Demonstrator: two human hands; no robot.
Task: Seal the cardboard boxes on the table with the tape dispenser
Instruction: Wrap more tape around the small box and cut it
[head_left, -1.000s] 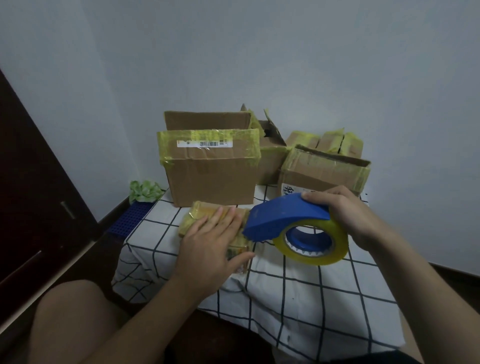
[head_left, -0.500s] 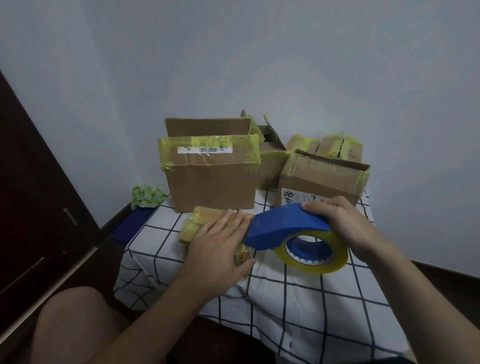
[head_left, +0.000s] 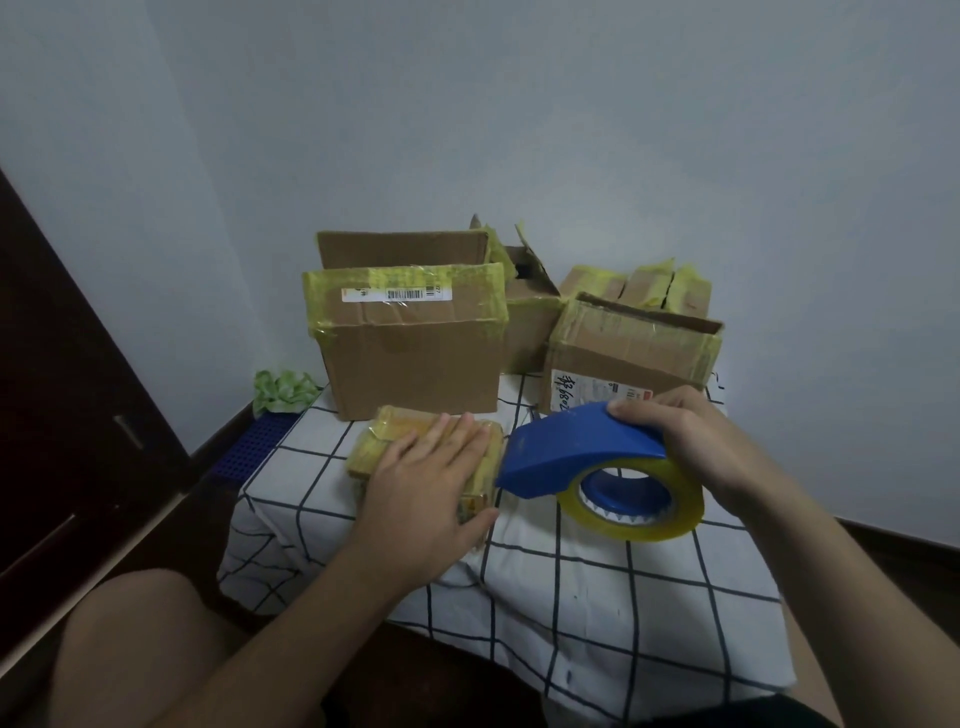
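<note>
The small box (head_left: 387, 441), already wrapped in much yellow tape, lies on the left part of the surface (head_left: 597, 597), near the front edge. The left hand (head_left: 431, 486) lies flat on it with straight fingers and presses it down. It covers most of the top, so I cannot tell the long axis surely; it seems to run away from the person.

The dispenser (head_left: 576, 452) is just to the right of the box, and its blue nose touches or almost touches the box's right edge. The right hand (head_left: 685, 441) grips it from above, fingers curled over the blue cover, and the roll (head_left: 675, 525) hangs below. The right hand is the one that must pull, I think leftward across the top.

Behind stand bigger boxes (head_left: 410, 364), some open. The cloth has a grid pattern. The wall (head_left: 623, 130) is pale, and a dark door (head_left: 67, 389) is at the left.
</note>
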